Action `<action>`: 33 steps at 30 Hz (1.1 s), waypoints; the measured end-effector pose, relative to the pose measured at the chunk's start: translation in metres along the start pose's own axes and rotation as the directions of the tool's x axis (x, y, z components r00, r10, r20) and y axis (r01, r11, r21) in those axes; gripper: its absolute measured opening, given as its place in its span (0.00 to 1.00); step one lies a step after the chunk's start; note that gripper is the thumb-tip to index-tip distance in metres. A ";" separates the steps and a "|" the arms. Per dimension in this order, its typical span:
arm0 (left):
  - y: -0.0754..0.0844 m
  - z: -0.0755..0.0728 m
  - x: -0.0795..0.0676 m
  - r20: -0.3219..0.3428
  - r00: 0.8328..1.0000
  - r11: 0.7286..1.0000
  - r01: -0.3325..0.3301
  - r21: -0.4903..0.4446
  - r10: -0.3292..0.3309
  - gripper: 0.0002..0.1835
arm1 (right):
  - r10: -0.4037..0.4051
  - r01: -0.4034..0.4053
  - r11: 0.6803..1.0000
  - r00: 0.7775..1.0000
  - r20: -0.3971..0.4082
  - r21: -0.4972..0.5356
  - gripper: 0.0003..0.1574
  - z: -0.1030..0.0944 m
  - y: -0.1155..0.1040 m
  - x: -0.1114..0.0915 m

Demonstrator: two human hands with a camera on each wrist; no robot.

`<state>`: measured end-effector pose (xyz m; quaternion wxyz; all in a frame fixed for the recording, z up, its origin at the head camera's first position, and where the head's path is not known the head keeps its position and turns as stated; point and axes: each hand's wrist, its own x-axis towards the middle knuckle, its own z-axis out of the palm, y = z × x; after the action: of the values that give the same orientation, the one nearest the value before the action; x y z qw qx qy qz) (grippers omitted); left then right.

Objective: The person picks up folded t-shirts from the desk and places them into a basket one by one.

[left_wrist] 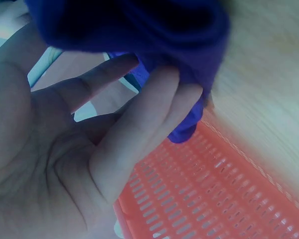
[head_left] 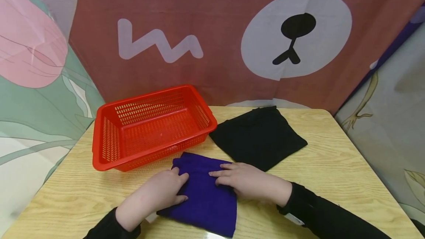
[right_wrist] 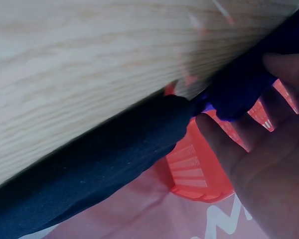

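Observation:
A folded purple cloth (head_left: 209,205) lies flat near the front of the table. On its left edge rests my left hand (head_left: 161,191), fingers and thumb touching the fabric. My right hand (head_left: 244,180) lies over the upper right part of the cloth with its fingers spread. In the left wrist view, extended fingers (left_wrist: 134,119) touch the purple cloth (left_wrist: 189,64), whose layers show at the edge. The right wrist view has the right hand (right_wrist: 269,154) against the purple cloth (right_wrist: 239,94). Beyond it, a folded black cloth (head_left: 262,139) lies close behind the right hand.
A red plastic basket (head_left: 97,139) with slotted walls stands at the back left; its visible inside holds nothing. The wooden table (head_left: 318,180) meets a printed fabric backdrop (head_left: 219,69) at its far edge. More printed fabric hangs on both sides.

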<state>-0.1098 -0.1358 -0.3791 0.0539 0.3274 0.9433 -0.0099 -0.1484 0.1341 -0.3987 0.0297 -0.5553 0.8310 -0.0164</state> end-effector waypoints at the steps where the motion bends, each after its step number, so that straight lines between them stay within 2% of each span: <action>1: 0.001 0.000 0.000 -0.006 1.000 1.000 -0.003 0.002 0.003 0.28 | 0.001 -0.001 1.000 1.000 -0.001 -0.001 0.25 0.000 0.000 0.000; 6: 0.001 0.003 0.000 -0.028 1.000 1.000 -0.007 -0.006 0.007 0.27 | 0.010 -0.010 1.000 1.000 0.004 -0.008 0.25 -0.002 0.001 -0.001; 11: -0.009 0.007 0.002 -0.052 0.998 0.999 0.019 -0.047 -0.021 0.26 | 0.028 -0.027 0.999 1.000 0.007 -0.020 0.25 -0.003 0.000 -0.002; 14: -0.016 0.009 0.005 -0.121 0.993 0.999 0.010 -0.035 -0.014 0.24 | 0.062 -0.062 0.998 0.998 0.018 -0.032 0.24 -0.004 0.000 -0.001; 18: -0.022 0.010 0.012 -0.209 0.977 0.999 -0.035 0.010 0.036 0.25 | 0.099 -0.098 0.994 0.995 0.012 -0.046 0.19 -0.005 0.001 0.001; 20: -0.024 0.010 0.016 -0.203 0.977 0.998 -0.063 0.016 0.065 0.27 | 0.111 -0.110 0.992 0.994 0.001 -0.059 0.18 -0.004 0.002 0.002; 23: -0.024 0.010 0.022 -0.139 0.986 0.996 -0.092 0.017 0.094 0.28 | 0.131 -0.131 0.988 0.991 -0.008 -0.086 0.20 -0.002 0.005 0.006; 26: -0.024 0.010 0.028 -0.092 0.991 0.995 -0.095 0.033 0.098 0.28 | 0.161 -0.160 0.983 0.987 0.001 -0.091 0.23 -0.001 0.008 0.009; 31: -0.026 0.011 0.038 -0.096 0.991 0.995 -0.093 0.043 0.097 0.24 | 0.222 -0.220 0.974 0.974 0.036 -0.052 0.29 -0.002 0.011 0.012; 33: -0.028 0.012 0.041 -0.099 0.990 0.995 -0.097 0.010 0.098 0.24 | 0.256 -0.254 0.967 0.965 0.056 -0.029 0.31 -0.003 0.012 0.013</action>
<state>-0.1575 -0.1330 -0.3956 0.0062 0.3733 0.9277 0.0065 -0.1643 0.1266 -0.3967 0.0500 -0.4443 0.8944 0.0128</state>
